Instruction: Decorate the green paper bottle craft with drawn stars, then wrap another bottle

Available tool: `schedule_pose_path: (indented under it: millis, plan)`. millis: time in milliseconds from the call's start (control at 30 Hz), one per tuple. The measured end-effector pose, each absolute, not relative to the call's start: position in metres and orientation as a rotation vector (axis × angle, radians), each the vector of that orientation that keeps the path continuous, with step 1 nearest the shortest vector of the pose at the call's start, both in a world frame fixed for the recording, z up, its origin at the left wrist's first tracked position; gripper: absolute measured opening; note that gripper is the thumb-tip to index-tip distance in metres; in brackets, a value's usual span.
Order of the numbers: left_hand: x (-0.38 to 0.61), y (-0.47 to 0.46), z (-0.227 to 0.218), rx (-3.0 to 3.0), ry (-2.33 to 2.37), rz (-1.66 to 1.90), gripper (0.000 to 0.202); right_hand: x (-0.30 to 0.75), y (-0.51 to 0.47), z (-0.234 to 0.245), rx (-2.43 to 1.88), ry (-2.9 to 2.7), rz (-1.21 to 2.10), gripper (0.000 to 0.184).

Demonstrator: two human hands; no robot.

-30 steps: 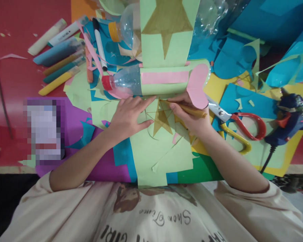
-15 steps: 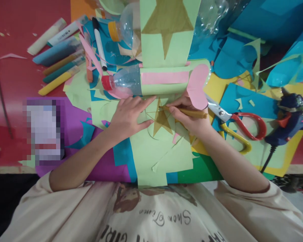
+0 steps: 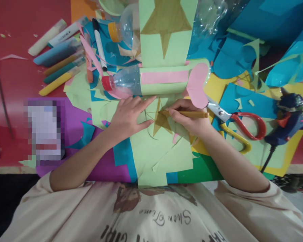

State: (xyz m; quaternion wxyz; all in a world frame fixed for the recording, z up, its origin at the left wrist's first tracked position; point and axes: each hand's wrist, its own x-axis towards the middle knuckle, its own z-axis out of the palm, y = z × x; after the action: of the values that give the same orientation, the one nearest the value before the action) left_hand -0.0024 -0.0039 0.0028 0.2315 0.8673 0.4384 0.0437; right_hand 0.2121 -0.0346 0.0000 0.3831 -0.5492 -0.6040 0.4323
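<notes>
My right hand (image 3: 190,117) is closed round a brown marker (image 3: 192,114), its tip on a star (image 3: 161,121) drawn on a pale green paper piece. The star's lower part is coloured golden brown; the upper and left points are mostly outline. Lying flat with thumb and forefinger spread, my left hand (image 3: 130,116) presses the paper at the star's left. Just beyond both hands rests a plastic bottle (image 3: 127,80) with a red cap, wrapped in green paper with a pink strip (image 3: 165,77). A pink heart-like cutout (image 3: 198,85) sits at its right end, above my right hand.
Scissors (image 3: 226,116) with red and yellow handles lie right of my right hand, near a blue glue gun (image 3: 288,121). Several markers (image 3: 59,53) lie at the upper left. A phone (image 3: 45,131) rests on purple paper. A green sheet with a large brown star (image 3: 165,23) stands beyond the bottle.
The marker tip has shifted slightly down over the star, and the marker lies more level in my right hand. My left hand has stayed in place.
</notes>
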Motion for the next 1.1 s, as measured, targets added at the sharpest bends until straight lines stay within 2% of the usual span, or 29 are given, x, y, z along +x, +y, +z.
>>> schedule_pose_path:
  millis: [733,1100]
  plan:
    - [-0.0036,-0.0041,-0.0008,2.426,1.186,0.150,0.063,0.2110,-0.0325,-0.0072,-1.393,-1.504,0.892,0.015]
    - [-0.0037,-0.0043,-0.0012,2.427,1.187,0.152,0.063,0.2143,-0.0307,-0.0018,-1.397,-1.591,0.979,0.010]
